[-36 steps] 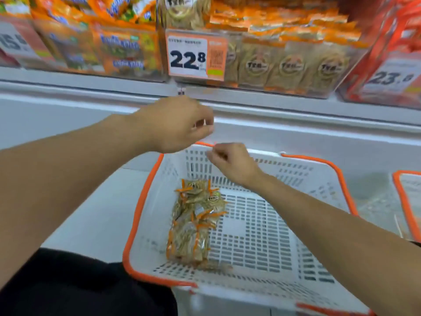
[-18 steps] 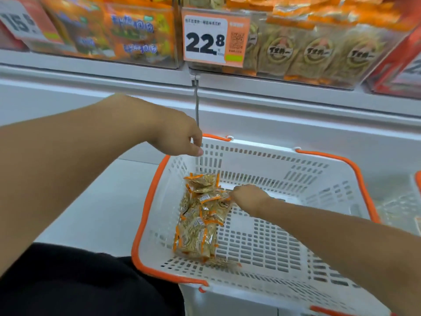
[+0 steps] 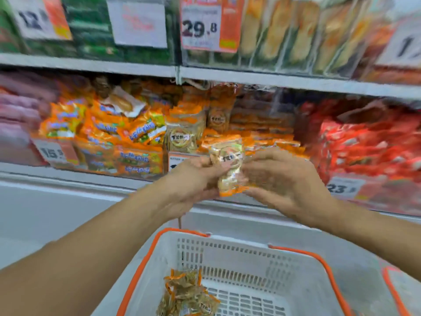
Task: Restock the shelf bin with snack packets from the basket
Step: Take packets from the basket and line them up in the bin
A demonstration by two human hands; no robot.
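Both hands raised in front of the middle shelf, holding one snack packet (image 3: 229, 166) between them. Left hand (image 3: 196, 179) grips the packet's left edge, fingers curled around it; right hand (image 3: 281, 181) pinches its right side, thumb below, fingers bent over the top. Packet upright, clear film with orange lower edge, pale contents; motion blur softens the print. It sits just in front of the shelf bin (image 3: 248, 142), which holds matching orange-trimmed packets, some standing at the bin's left end. Partly hidden price label (image 3: 176, 161) behind the left hand. Near, below the hands: white basket (image 3: 227, 249) with orange rim, a small pile of remaining packets (image 3: 189, 295) at its near left floor. Left of the bin, orange bags with blue lettering (image 3: 118, 137); right, red bags (image 3: 364, 142). Upper shelf carries a tag reading 29.8 (image 3: 200, 27). A second orange-rimmed basket edge (image 3: 391, 290) at far right.
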